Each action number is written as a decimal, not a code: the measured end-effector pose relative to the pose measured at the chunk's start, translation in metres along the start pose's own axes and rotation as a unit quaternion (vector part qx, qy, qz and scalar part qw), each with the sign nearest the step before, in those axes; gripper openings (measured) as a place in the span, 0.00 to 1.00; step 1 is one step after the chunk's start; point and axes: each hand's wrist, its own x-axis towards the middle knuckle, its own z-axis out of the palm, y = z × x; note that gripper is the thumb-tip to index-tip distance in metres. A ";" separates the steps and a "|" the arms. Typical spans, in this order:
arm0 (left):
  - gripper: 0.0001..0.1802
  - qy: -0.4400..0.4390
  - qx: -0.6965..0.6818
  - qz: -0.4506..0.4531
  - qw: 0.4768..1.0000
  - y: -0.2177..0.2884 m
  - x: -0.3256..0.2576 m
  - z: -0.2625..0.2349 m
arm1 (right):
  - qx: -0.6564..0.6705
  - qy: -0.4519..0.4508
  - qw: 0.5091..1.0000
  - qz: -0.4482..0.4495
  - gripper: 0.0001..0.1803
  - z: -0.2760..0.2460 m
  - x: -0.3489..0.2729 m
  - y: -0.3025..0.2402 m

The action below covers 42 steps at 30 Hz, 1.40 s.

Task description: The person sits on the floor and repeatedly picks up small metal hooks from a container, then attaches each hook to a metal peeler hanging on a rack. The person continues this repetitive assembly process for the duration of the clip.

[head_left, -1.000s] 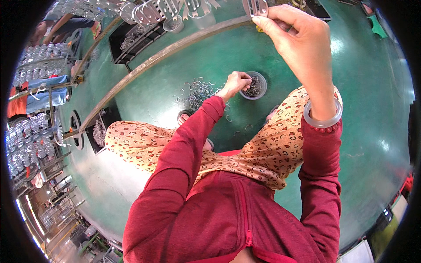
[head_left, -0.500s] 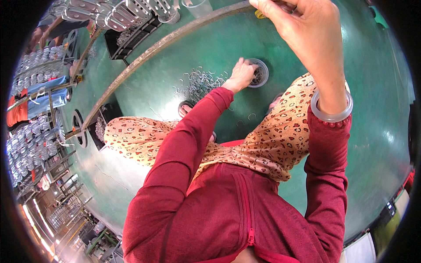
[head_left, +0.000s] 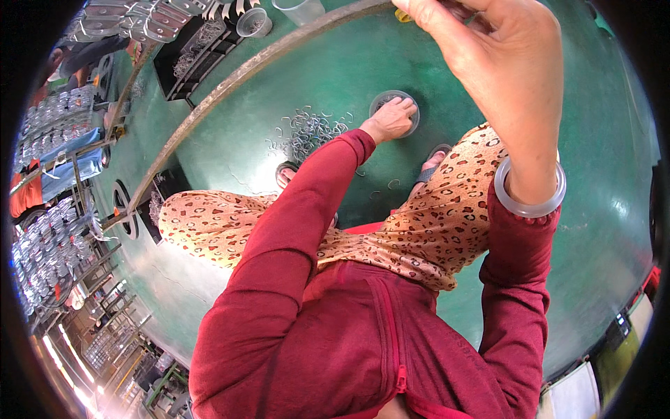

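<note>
My left hand (head_left: 392, 119) reaches over a round clear plastic tub (head_left: 417, 126) on the floor between my feet. Its fingers are curled together over the dark metal pieces in the tub, and the fingertips are hidden. Left of it lies a loose pile of small curved metal hooks (head_left: 307, 136). My right hand (head_left: 506, 59) is raised at the upper edge, fingers bent and thumb stretched to the end of the visible grey metal bar (head_left: 230, 87). What those fingers pinch is cut off by the frame's edge. A pale bangle (head_left: 513, 199) circles the right wrist.
The bar curves across in front of me to the left. Behind it stand a black bin (head_left: 199, 52) of metal pieces, a small tub (head_left: 254, 24) and a clear bucket (head_left: 299, 10). Shiny metal parts hang at upper left (head_left: 160, 21). Racks of silvery parts (head_left: 52, 244) fill the left side.
My left hand has settled lower over the tub and covers more of it; its fingers are more curled. My right hand stays at the bar. The view has shifted slightly.
</note>
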 end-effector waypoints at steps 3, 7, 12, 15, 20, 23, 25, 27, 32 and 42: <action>0.08 0.054 0.028 0.014 0.998 0.001 0.006 0.022 | 0.063 0.012 0.998 -0.016 0.07 0.001 0.001 0.008; 0.07 0.055 0.004 0.008 0.998 -0.008 0.001 0.001 | 0.011 0.031 0.999 0.006 0.06 0.009 0.003 0.006; 0.08 0.018 -0.301 -0.261 0.917 -0.021 0.001 -0.068 | 0.048 0.018 0.999 0.014 0.06 0.004 0.003 0.011; 0.07 0.036 -0.356 -0.306 0.882 -0.029 -0.001 -0.081 | -0.045 0.001 0.999 -0.011 0.06 0.006 0.004 0.003; 0.09 -0.004 -0.591 -0.440 0.676 -0.034 -0.004 -0.091 | 0.031 -0.031 0.999 -0.004 0.06 0.000 0.009 0.002; 0.10 0.048 -0.699 -0.449 0.554 -0.034 -0.013 -0.098 | -0.006 -0.062 0.996 0.057 0.08 0.008 0.003 0.015; 0.11 0.093 -0.753 -0.424 0.494 -0.030 -0.017 -0.120 | -0.013 -0.042 0.999 0.029 0.08 0.008 0.001 0.019; 0.11 0.121 -0.773 -0.402 0.475 -0.028 -0.019 -0.153 | -0.024 -0.039 0.999 0.013 0.08 0.005 0.001 0.019; 0.10 0.220 -0.727 -0.347 0.550 -0.027 -0.025 -0.229 | 0.000 -0.051 0.995 0.084 0.06 -0.002 0.000 0.006; 0.13 0.388 -0.657 -0.310 0.566 -0.016 -0.011 -0.336 | 0.102 -0.091 0.983 0.120 0.06 -0.004 -0.008 -0.010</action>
